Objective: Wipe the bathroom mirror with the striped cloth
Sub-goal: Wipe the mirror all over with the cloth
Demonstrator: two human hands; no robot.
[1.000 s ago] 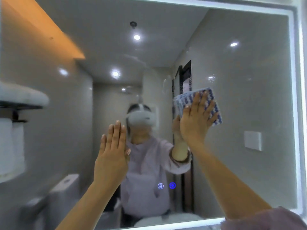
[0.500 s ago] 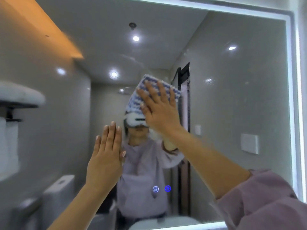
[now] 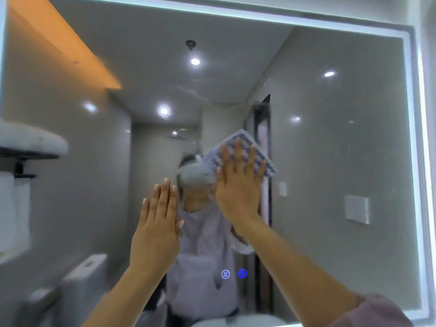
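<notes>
The blue-and-white striped cloth [image 3: 245, 149], a soft woven square folded flat with a checked, ribbed texture, is lying against the glass near the middle of the large rectangular wall mirror [image 3: 342, 138]. The right hand [image 3: 238, 185] is pressing it there with an open flat palm and spread fingers [image 3: 238, 152], not clenching it; the cloth's upper corner and right edge are showing past the fingertips. The left hand [image 3: 157, 230] is hovering lower and to the left with fingers straight and together, holding nothing; whether it is touching the glass cannot be told.

The mirror's glossy surface is glowing along a bright white lit border [image 3: 412, 161] at the top and right edges. Faint smeary streaks [image 3: 195, 93] are showing on the glass above the cloth. Two small round glowing touch icons [image 3: 233, 274], one white and one blue, are sitting low on the glass, between the two forearms.

In the reflection, a person in a pale lilac shirt [image 3: 203, 256] is standing behind the hands, partly covered by them. A white toilet tank [image 3: 82, 274] is sitting at lower left, white towels [image 3: 14, 208] are hanging on a dark rack at far left, and a white square wall plate [image 3: 356, 208] is sitting to the right.
</notes>
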